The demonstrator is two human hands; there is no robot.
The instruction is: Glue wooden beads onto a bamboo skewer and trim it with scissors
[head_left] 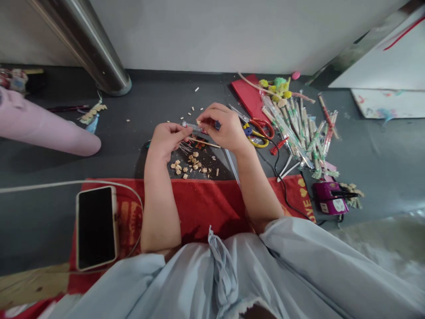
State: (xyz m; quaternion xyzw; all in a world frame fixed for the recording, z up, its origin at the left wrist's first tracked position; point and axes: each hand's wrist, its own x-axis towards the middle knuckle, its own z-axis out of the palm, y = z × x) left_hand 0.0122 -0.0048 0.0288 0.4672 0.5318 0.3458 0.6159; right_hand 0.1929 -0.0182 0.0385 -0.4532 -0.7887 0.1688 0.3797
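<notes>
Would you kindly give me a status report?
Left hand: pinching clear plastic. Right hand: close beside it. Nearby: loose wooden pieces, red-handled scissors.

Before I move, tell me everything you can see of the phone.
The phone is a rounded-cornered slab, its black screen facing up, with a pale, plastic-looking border. It lies lengthwise away from the person on the left end of the red cloth. A white cable loops around it; contact is unclear. Neither the left hand nor the right hand touches it.
</notes>
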